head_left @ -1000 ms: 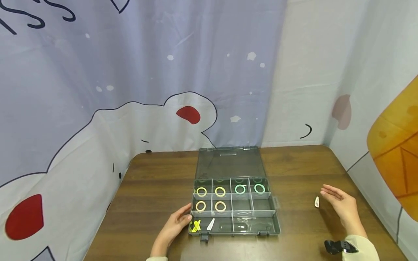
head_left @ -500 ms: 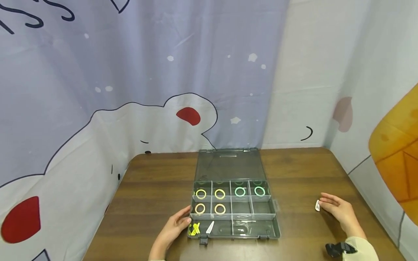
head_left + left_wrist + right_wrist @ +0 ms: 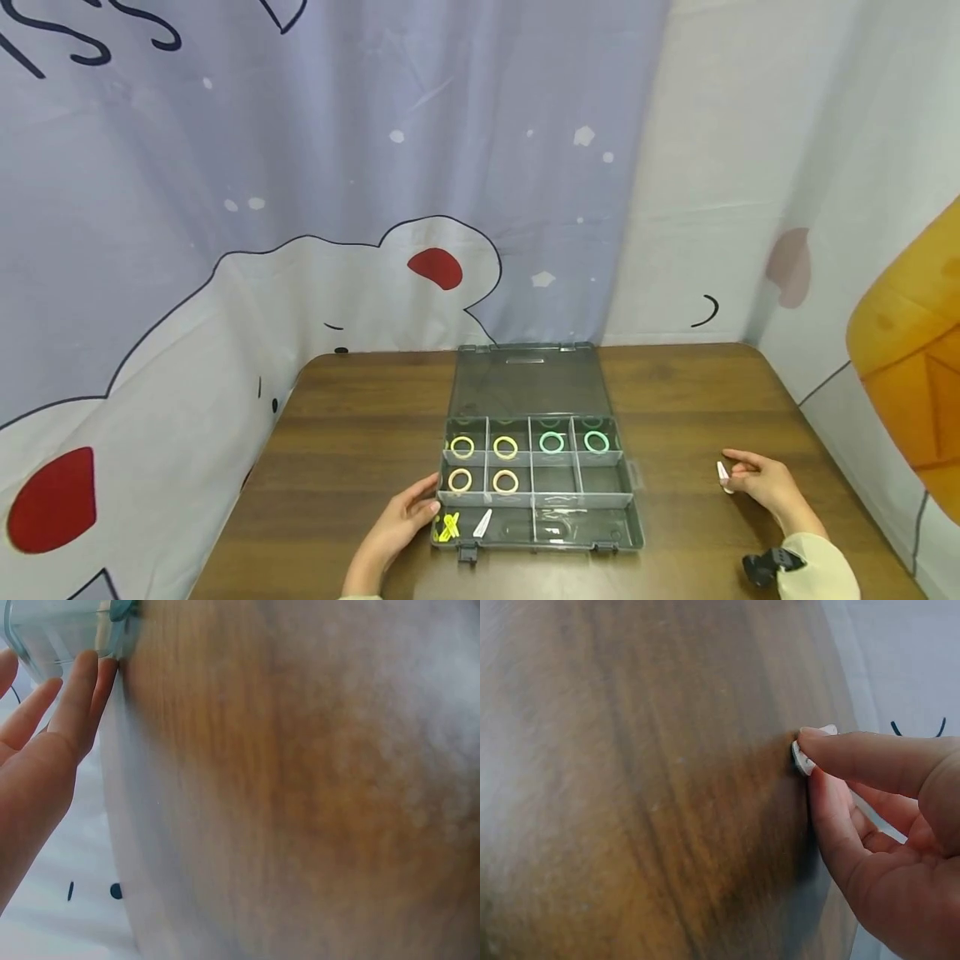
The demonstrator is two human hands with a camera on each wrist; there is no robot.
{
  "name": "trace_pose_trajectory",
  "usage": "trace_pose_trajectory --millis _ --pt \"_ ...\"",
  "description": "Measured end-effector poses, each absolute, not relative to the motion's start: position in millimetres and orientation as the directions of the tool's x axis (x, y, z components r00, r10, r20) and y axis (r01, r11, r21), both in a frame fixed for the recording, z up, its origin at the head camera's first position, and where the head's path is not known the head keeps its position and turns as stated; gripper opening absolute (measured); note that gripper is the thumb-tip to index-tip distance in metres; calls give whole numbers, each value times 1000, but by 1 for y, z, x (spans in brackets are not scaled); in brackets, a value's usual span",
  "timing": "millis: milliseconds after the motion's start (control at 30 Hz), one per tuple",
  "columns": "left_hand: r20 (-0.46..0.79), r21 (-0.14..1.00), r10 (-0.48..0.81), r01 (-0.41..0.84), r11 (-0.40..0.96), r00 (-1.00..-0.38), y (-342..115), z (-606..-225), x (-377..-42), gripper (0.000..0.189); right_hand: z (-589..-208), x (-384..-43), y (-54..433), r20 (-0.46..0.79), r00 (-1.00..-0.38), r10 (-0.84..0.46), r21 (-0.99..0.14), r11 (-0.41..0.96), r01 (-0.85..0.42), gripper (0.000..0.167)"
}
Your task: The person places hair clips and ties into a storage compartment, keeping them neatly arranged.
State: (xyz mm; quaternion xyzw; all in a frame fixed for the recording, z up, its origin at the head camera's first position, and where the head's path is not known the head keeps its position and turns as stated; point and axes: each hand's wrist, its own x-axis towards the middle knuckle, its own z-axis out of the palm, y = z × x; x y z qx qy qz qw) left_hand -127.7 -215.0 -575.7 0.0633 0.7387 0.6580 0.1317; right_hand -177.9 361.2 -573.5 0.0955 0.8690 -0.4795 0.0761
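Note:
On the right of the table my right hand [image 3: 768, 490] pinches a white snap hair clip [image 3: 722, 472] between thumb and fingers. The right wrist view shows the clip [image 3: 802, 759] at the fingertips, partly covered by them. My left hand [image 3: 399, 518] rests against the left side of a grey see-through compartment box [image 3: 536, 547], its fingers fairly straight along the wall in the left wrist view. Inside the box's front left compartment lie yellow hair clips [image 3: 448, 527] and another white hair clip [image 3: 482, 522].
The box's lid [image 3: 528, 383] lies folded back. Yellow rings [image 3: 505, 437], green rings [image 3: 551, 432] and pale orange rings [image 3: 506, 472] sit singly in rear and middle compartments. A printed curtain [image 3: 337, 208] hangs around the wooden table [image 3: 360, 417].
My right hand has come down to the white hair clip, taken it between thumb and fingers, and shifted it slightly left. The left hand stays at the box.

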Motion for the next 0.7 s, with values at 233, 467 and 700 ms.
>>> trace_pose_trajectory --millis 233,467,700 --pt "-104 988 259 -71 134 -960 -214 -576 -127 55 -573 -177 359 -221 -970 101 -830 503 241 51" --pt "-98 990 268 -66 126 -958 -213 -573 -128 56 -576 -177 358 -185 -975 122 -840 496 221 39" --pt "-100 989 264 -66 135 -959 -214 -573 -126 56 -578 -176 354 -160 -971 178 -875 430 223 39"
